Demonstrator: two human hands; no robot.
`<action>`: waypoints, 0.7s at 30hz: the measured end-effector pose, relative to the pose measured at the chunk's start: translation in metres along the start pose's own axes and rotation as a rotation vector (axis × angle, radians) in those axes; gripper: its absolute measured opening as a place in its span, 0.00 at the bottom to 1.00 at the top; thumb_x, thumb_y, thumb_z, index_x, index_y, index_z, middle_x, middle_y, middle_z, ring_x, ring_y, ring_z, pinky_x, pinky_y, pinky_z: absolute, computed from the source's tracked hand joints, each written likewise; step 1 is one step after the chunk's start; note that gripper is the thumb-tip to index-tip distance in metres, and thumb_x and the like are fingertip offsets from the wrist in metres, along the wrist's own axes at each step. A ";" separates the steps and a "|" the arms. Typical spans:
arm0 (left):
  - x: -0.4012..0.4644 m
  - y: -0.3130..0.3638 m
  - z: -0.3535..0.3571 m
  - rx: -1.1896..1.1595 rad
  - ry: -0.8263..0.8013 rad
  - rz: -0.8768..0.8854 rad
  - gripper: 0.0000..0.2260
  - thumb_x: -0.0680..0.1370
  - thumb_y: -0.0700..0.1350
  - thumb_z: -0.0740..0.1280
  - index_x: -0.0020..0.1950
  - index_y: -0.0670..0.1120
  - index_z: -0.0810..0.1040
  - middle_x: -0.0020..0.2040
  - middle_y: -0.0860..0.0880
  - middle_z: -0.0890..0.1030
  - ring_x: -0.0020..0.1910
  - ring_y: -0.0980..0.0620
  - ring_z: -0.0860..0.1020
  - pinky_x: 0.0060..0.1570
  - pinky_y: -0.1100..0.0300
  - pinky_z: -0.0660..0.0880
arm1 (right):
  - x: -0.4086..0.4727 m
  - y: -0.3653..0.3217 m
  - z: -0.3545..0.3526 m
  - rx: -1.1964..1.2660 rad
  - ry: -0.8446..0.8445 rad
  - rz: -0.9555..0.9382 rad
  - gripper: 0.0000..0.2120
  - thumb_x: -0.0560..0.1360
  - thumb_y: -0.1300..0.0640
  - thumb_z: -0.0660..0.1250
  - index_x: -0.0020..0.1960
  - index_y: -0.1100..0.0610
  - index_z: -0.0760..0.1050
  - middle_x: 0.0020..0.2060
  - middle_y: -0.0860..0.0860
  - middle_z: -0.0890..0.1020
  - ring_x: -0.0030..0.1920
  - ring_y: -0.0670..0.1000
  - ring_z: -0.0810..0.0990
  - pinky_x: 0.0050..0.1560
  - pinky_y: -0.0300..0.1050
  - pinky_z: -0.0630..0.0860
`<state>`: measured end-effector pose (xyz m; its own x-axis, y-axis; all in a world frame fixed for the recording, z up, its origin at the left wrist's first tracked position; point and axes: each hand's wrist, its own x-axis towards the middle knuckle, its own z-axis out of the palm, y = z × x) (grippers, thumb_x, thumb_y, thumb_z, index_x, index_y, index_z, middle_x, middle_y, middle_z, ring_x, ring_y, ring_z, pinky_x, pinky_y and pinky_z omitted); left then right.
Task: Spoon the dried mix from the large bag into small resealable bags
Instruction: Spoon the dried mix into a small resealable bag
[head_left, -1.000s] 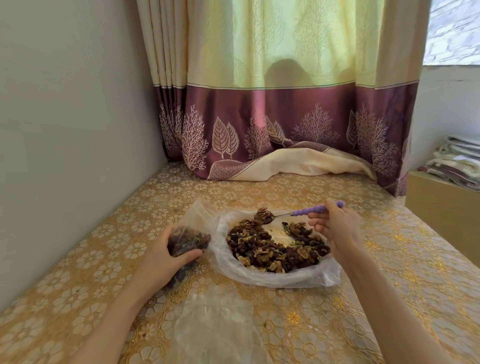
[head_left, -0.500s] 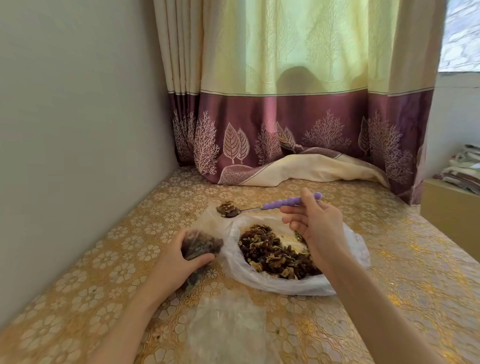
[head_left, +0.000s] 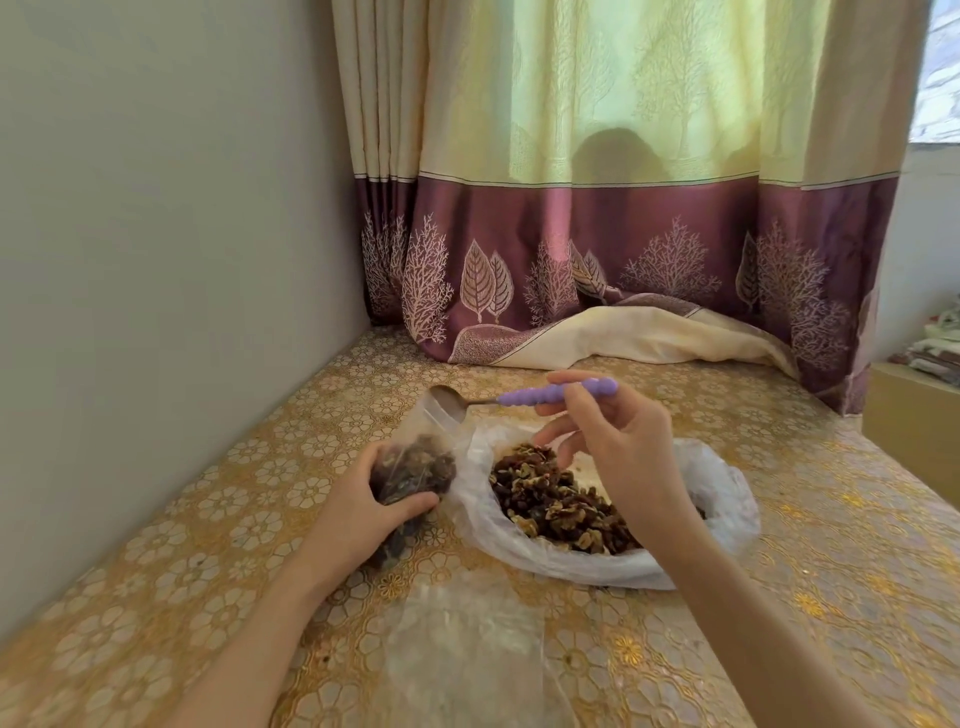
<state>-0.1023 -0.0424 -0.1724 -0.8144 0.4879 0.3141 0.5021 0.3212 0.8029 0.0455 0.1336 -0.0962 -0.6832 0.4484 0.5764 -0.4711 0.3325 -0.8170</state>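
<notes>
— What's nearest?
— A clear empty bag (head_left: 467, 639) flat on the worktop (head_left: 831, 519).
— And the hands?
— Left hand (head_left: 363, 512) wraps the small bag (head_left: 415, 470), partly filled. Right hand (head_left: 618, 447) pinches the purple-handled spoon (head_left: 519, 399), its bowl at the small bag's mouth.
— The mix?
— Dried mix (head_left: 556, 499) sits in the large bag (head_left: 717, 499) beneath. Curtain (head_left: 623, 208) behind.

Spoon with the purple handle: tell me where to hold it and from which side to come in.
Hold the spoon by its ribbed purple handle, coming in from the right, as the right hand does now. The handle lies nearly level and points right, while the metal bowl sits in the mouth of the small bag that the left hand grips, so that end should probably stay free.
</notes>
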 end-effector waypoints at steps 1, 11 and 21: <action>0.000 0.000 0.000 0.006 -0.001 0.003 0.23 0.65 0.55 0.76 0.55 0.60 0.68 0.49 0.62 0.76 0.44 0.73 0.74 0.38 0.74 0.69 | 0.001 -0.001 -0.004 0.019 0.023 -0.001 0.12 0.81 0.64 0.58 0.47 0.55 0.79 0.39 0.48 0.86 0.32 0.49 0.81 0.28 0.38 0.76; -0.002 0.006 0.000 0.047 -0.006 0.000 0.29 0.60 0.62 0.71 0.57 0.58 0.68 0.48 0.64 0.74 0.44 0.70 0.72 0.37 0.73 0.66 | 0.015 0.031 -0.066 -0.128 0.445 0.166 0.17 0.81 0.55 0.59 0.35 0.58 0.76 0.25 0.49 0.82 0.25 0.46 0.77 0.24 0.35 0.73; -0.002 0.005 -0.001 0.045 -0.019 0.004 0.29 0.57 0.64 0.70 0.55 0.60 0.69 0.47 0.61 0.77 0.46 0.67 0.74 0.39 0.71 0.67 | 0.012 0.048 -0.081 -0.458 0.481 0.198 0.18 0.81 0.52 0.57 0.36 0.55 0.75 0.23 0.39 0.79 0.22 0.39 0.75 0.31 0.38 0.70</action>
<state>-0.0986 -0.0422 -0.1687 -0.8067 0.5046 0.3076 0.5188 0.3554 0.7776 0.0595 0.2221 -0.1275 -0.3588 0.8198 0.4464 -0.0079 0.4755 -0.8797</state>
